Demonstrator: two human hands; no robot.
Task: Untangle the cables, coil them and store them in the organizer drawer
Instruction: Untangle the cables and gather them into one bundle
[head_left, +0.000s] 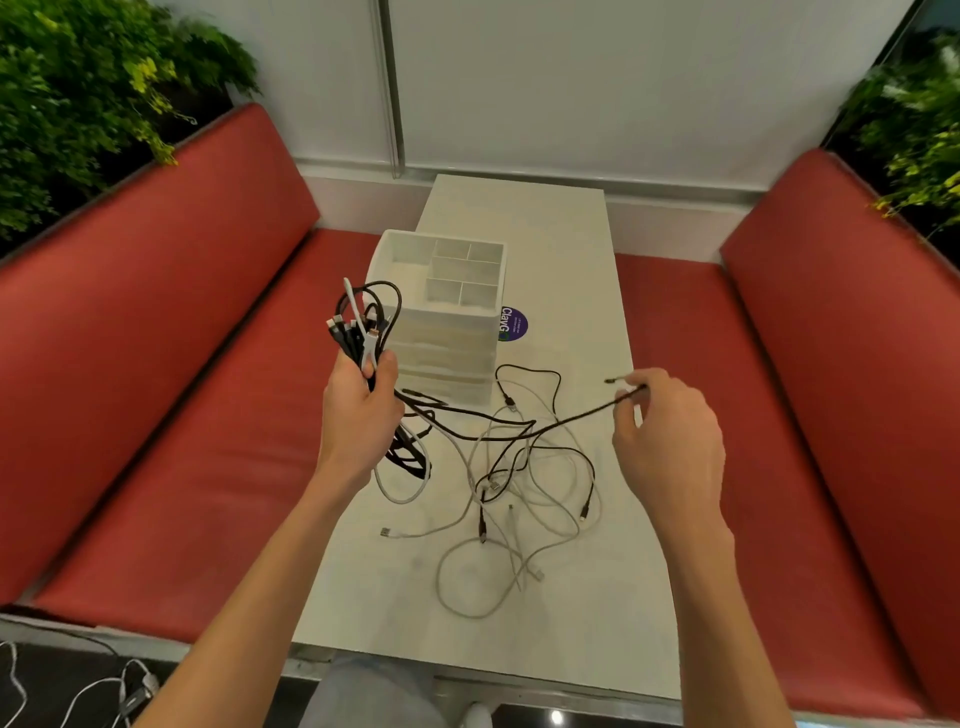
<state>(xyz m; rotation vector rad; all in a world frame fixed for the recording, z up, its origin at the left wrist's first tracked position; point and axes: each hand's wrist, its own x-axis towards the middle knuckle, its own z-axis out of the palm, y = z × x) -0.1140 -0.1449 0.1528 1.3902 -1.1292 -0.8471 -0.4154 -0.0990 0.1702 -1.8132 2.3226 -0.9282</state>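
Note:
My left hand (358, 410) grips a bundle of black and white cable ends (363, 327), held upright beside the white organizer (441, 332). My right hand (665, 436) pinches a black cable (571, 418) near its plug end, and that cable stretches taut across to the left hand. Below it, a tangle of white and black cables (519, 499) lies on the white table (582, 623). The organizer has open compartments on top and a stack of shut drawers on its front.
Red cushioned benches (182, 415) flank the narrow table on both sides. A round purple sticker (514, 325) sits on the table right of the organizer. Green plants (78, 93) stand behind the benches. More cables (78, 691) lie on the floor at the lower left.

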